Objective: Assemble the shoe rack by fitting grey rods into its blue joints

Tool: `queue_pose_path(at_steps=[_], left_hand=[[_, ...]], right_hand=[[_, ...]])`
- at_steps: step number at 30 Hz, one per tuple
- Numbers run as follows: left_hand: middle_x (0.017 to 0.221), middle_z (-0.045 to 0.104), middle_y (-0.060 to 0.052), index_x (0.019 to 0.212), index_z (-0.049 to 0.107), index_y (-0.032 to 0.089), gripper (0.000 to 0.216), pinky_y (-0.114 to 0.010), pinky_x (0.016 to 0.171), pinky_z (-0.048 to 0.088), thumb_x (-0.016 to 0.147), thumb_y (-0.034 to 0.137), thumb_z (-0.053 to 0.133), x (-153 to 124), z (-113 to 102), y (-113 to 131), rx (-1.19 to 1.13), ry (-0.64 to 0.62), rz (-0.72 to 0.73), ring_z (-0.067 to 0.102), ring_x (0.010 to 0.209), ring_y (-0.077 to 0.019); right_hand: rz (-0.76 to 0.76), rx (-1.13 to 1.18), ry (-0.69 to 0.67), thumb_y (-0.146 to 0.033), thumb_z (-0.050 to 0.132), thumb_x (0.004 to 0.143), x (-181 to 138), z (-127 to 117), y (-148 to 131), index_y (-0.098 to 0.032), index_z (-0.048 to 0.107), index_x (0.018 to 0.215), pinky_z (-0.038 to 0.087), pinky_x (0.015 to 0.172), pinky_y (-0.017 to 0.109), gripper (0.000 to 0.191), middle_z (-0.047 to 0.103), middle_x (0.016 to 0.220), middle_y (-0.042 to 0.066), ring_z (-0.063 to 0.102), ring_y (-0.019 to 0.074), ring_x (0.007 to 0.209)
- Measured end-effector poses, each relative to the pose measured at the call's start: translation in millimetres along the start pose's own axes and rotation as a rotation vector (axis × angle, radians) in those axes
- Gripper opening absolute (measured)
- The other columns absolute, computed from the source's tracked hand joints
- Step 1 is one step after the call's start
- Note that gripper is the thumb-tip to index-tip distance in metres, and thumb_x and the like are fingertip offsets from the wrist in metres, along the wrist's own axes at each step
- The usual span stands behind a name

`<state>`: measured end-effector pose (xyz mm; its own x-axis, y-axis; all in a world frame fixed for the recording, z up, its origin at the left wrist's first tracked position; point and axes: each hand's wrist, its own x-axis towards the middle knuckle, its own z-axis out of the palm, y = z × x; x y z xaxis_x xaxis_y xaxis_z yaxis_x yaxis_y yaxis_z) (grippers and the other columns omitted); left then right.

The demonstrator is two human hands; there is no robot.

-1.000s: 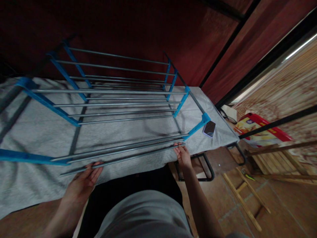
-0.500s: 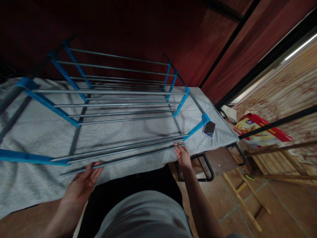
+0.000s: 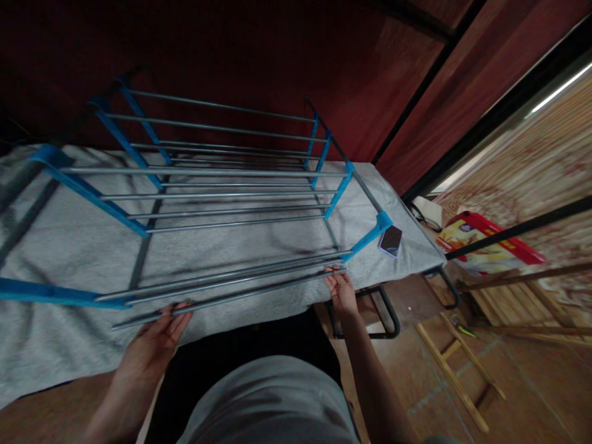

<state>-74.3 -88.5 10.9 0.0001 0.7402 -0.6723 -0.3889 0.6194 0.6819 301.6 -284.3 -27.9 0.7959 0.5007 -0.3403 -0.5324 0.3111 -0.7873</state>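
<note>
A loose grey metal rod (image 3: 254,290) lies across both my hands, in front of a rack (image 3: 231,194) of grey rods and blue plastic brackets. Near the rod's left end, my left hand (image 3: 160,336) grips it with the fingers curled around. My right hand (image 3: 341,290) pinches it close to the right end, just below the tip of the right front blue bracket (image 3: 370,236). On the left, another blue bracket (image 3: 60,292) carries the ends of the two front rods, which run parallel to the loose one.
The rack stands on a bed-like surface under a grey cloth (image 3: 259,240). A phone (image 3: 391,241) lies right of the bracket. Further right are a red and yellow package (image 3: 490,243), a wooden frame (image 3: 451,350) on the tiled floor, and black metal bars.
</note>
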Motion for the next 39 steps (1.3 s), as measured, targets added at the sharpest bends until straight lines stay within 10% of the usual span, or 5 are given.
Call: queue_pose_path(at_steps=[39], left_hand=[[0.086,0.077,-0.003,0.083,0.071,0.015,0.023,-0.028,0.088,0.064,0.087,-0.002,0.057,-4.2,4.7,1.6,0.021,-0.011,0.011,0.076,0.083,-0.0151]], right_hand=[[0.023,-0.014,0.009,-0.024,0.081,0.073,1.2,-2.4,-1.0,-0.024,0.067,0.092,0.061,0.085,0.03,0.024,0.077,0.094,0.001,0.073,0.0154,0.09]])
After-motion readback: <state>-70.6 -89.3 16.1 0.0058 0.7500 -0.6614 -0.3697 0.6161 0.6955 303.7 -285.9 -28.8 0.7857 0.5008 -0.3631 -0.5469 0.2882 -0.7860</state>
